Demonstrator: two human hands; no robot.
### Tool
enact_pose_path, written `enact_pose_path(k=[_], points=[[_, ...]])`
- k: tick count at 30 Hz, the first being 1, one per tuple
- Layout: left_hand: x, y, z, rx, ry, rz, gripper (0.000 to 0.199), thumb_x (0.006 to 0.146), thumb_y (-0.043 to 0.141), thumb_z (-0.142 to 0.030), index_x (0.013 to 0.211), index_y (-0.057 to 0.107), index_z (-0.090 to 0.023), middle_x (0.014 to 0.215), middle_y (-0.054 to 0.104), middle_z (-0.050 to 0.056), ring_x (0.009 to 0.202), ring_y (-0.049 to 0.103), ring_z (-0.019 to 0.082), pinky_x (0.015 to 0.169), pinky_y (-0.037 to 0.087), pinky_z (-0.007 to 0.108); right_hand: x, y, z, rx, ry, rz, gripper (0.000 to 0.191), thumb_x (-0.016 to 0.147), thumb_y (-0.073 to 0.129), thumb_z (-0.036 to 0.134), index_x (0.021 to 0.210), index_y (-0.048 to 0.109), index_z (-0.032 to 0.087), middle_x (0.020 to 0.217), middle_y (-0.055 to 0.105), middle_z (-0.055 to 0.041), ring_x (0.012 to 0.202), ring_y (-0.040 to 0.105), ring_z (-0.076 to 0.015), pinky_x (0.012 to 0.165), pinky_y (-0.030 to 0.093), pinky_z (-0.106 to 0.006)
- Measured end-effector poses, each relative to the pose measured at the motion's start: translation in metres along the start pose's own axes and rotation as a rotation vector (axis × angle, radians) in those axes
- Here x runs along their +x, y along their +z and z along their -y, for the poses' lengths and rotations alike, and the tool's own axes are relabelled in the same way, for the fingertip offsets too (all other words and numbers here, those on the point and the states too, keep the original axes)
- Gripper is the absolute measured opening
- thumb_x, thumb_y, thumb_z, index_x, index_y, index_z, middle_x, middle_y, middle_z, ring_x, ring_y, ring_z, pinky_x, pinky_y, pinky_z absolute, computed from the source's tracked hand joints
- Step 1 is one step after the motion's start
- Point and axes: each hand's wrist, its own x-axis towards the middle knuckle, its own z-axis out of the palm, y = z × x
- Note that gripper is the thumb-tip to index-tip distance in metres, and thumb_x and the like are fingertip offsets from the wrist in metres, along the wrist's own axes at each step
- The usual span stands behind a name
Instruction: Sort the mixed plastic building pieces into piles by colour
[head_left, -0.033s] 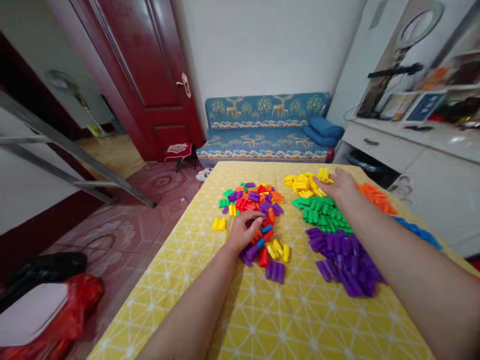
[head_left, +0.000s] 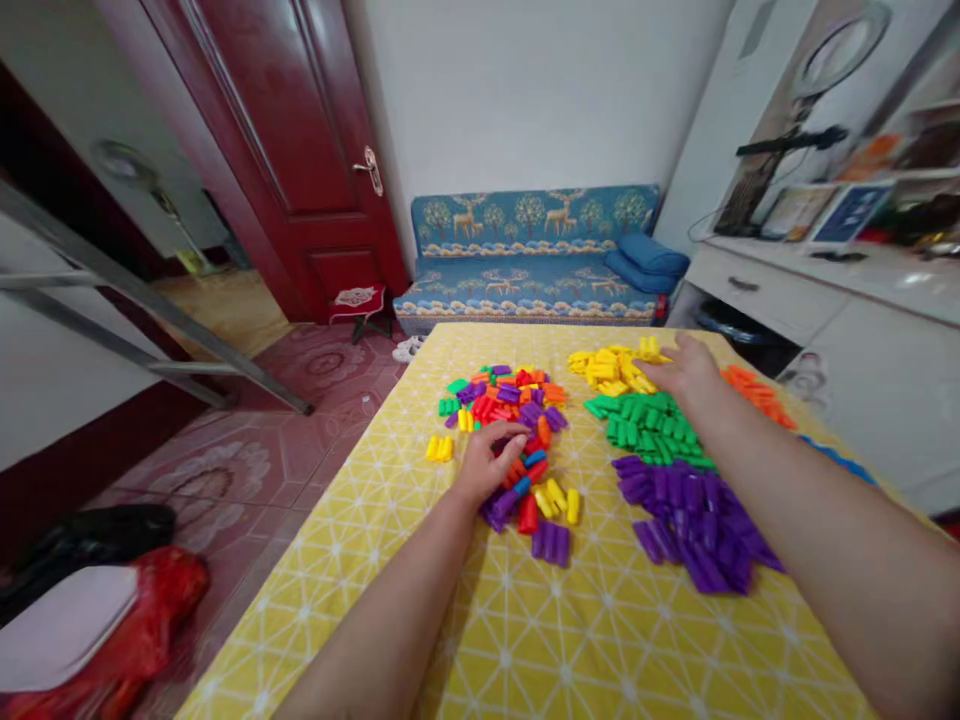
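Piece (head_left: 649,349), yellow, sits at the right edge of the yellow pile (head_left: 604,371), just left of the right hand (head_left: 686,378), the nearer one; its long axis appears to point roughly forward. That hand's fingers extend; whether they grip it cannot be told. Left hand (head_left: 486,462) lies loose, thumb parted, over mixed pieces (head_left: 508,394). Against the earlier frame, the right hand sits slightly further right; the piles match.

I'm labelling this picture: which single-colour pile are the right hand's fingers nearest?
The yellow plastic pile: the right hand is at its right edge. It lies farther back than the green plastic pile and purple plastic pile.
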Motion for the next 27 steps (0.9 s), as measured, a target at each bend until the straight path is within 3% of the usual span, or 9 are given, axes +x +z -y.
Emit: enact_pose_path(k=[4,7,9,12,14,16,21,23,27], points=[[0.0,0.0,0.002,-0.002,0.003,0.003,0.02,0.089,0.056,-0.029,0.094,0.071,-0.017,0.092,0.073,0.006,0.087,0.067,0.018,0.08,0.051,0.029,-0.012,0.0,0.01,0.0,0.128,-0.056,0.052,0.099,0.024,0.037,0.126,0.043,-0.004,0.144,0.025,-0.0369,0.134,0.043,-0.0237,0.099,0.039,-0.047],[0.0,0.001,0.001,-0.02,0.002,-0.003,0.02,0.089,0.055,-0.028,0.094,0.071,-0.017,0.092,0.073,0.006,0.087,0.067,0.018,0.081,0.051,0.029,-0.048,0.004,-0.003,0.039,0.067,-0.016,0.049,0.097,0.032,0.045,0.128,0.047,0.01,0.147,0.035,-0.0228,0.134,0.043,-0.0181,0.103,0.038,-0.039],[0.0,0.001,0.001,-0.023,0.004,-0.007,0.02,0.089,0.055,-0.028,0.093,0.071,-0.017,0.091,0.073,0.006,0.086,0.067,0.018,0.081,0.051,0.029,-0.082,0.007,-0.022,0.059,0.004,0.08,0.044,0.094,0.039,0.05,0.12,0.054,0.018,0.139,0.049,-0.0151,0.124,0.053,-0.0182,0.101,0.042,-0.038],[0.0,0.001,0.001,-0.001,0.019,-0.016,0.02,0.089,0.054,-0.028,0.094,0.071,-0.017,0.092,0.073,0.006,0.086,0.067,0.017,0.08,0.051,0.029,-0.137,0.008,-0.063,-0.07,-0.052,0.243,0.043,0.086,0.049,0.057,0.107,0.06,0.02,0.118,0.064,-0.0127,0.109,0.062,-0.0236,0.096,0.046,-0.043],[-0.001,0.001,0.002,0.058,0.047,-0.055,0.021,0.09,0.053,-0.028,0.094,0.07,-0.017,0.094,0.072,0.006,0.088,0.066,0.018,0.082,0.051,0.031,-0.166,0.008,-0.09,-0.239,-0.108,0.295,0.047,0.08,0.055,0.06,0.104,0.061,0.02,0.113,0.066,-0.0126,0.108,0.062,-0.0259,0.095,0.047,-0.044],[-0.002,-0.002,0.002,0.179,0.069,-0.182,0.022,0.092,0.051,-0.029,0.092,0.071,-0.019,0.094,0.072,0.006,0.092,0.064,0.019,0.088,0.048,0.034,-0.185,0.007,-0.111,-0.41,-0.203,0.318,0.048,0.08,0.055,0.059,0.106,0.061,0.019,0.116,0.065,-0.0132,0.111,0.06,-0.0267,0.097,0.045,-0.045],[-0.003,-0.011,0.001,0.597,-0.076,-0.623,0.022,0.089,0.051,-0.026,0.1,0.07,-0.023,0.119,0.062,0.008,0.119,0.049,0.026,0.105,0.034,0.045,-0.195,0.003,-0.13,-0.649,-0.409,0.322,0.044,0.084,0.05,0.052,0.11,0.06,0.018,0.117,0.063,-0.0123,0.113,0.056,-0.0265,0.102,0.04,-0.047],[-0.003,-0.013,0.003,0.701,-0.2,-0.649,0.027,0.084,0.055,-0.021,0.108,0.068,-0.024,0.13,0.055,0.009,0.126,0.043,0.029,0.107,0.032,0.047,-0.192,0.001,-0.131,-0.651,-0.403,0.322,0.042,0.086,0.048,0.05,0.11,0.06,0.018,0.116,0.064,-0.0116,0.112,0.057,-0.0257,0.1,0.042,-0.046],[-0.003,-0.014,0.009,0.757,-0.455,-0.514,0.041,0.074,0.059,-0.014,0.113,0.066,-0.024,0.135,0.05,0.012,0.126,0.043,0.034,0.102,0.038,0.051,-0.189,-0.001,-0.134,-0.655,-0.419,0.332,0.041,0.088,0.046,0.049,0.112,0.059,0.018,0.117,0.063,-0.0116,0.112,0.057,-0.0251,0.099,0.044,-0.045]])
